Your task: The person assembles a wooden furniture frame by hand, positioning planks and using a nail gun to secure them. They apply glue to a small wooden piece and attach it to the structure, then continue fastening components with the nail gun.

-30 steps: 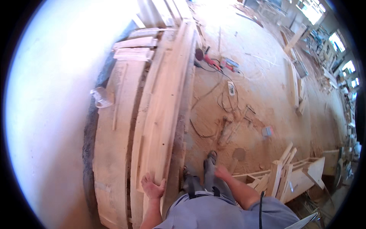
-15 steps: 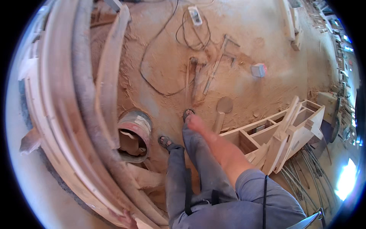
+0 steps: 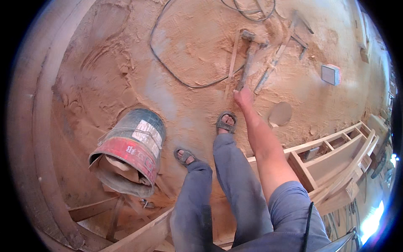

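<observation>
My right hand (image 3: 244, 97) reaches down to the sawdust-covered floor, closed at the lower end of the handle of a dusty hammer (image 3: 249, 63). The hammer lies on the floor with its head pointing away from me. A thin wooden strip (image 3: 232, 63) lies to the left of the handle, and a dusty framing square (image 3: 275, 61) is on the right. My left hand is out of view.
A red and dark bucket (image 3: 138, 147) leans on its side at the left. A black cable (image 3: 168, 71) loops across the floor. A small grey box (image 3: 331, 74) sits farther right. Slatted wooden frames (image 3: 302, 170) stand at the right, and a long curved timber (image 3: 46, 126) borders the left.
My right hand has moved from beside my leg forward and down to the hammer's handle. My left hand, earlier on the curved timber at lower left, has left the view. The view has shifted closer to the floor.
</observation>
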Motion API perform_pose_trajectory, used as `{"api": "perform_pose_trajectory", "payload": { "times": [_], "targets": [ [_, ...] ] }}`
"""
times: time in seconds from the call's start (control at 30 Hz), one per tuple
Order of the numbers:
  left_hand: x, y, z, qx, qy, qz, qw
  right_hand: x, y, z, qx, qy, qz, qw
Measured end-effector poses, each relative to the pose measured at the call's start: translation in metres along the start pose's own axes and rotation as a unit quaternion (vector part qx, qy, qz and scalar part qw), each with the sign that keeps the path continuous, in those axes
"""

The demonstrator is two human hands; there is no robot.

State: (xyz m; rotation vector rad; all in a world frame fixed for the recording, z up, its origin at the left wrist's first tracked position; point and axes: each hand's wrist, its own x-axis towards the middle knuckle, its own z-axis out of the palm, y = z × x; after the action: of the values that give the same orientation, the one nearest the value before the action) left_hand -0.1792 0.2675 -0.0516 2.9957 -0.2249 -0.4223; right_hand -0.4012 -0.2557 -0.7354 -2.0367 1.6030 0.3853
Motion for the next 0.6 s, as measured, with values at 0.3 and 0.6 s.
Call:
{"api": "perform_pose_trajectory", "payload": {
  "times": [0.3,0.6],
  "targets": [
    [-0.048,-0.015,-0.036,-0.036,0.030,0.005,0.999,0.034,-0.010,-0.082,0.415,-0.142,0.138,0.888],
    [-0.064,-0.027,-0.015,-0.062,0.061,-0.038,0.995,-0.237,0.014,-0.316,0.409,-0.169,0.012,0.897]
  ]
}}
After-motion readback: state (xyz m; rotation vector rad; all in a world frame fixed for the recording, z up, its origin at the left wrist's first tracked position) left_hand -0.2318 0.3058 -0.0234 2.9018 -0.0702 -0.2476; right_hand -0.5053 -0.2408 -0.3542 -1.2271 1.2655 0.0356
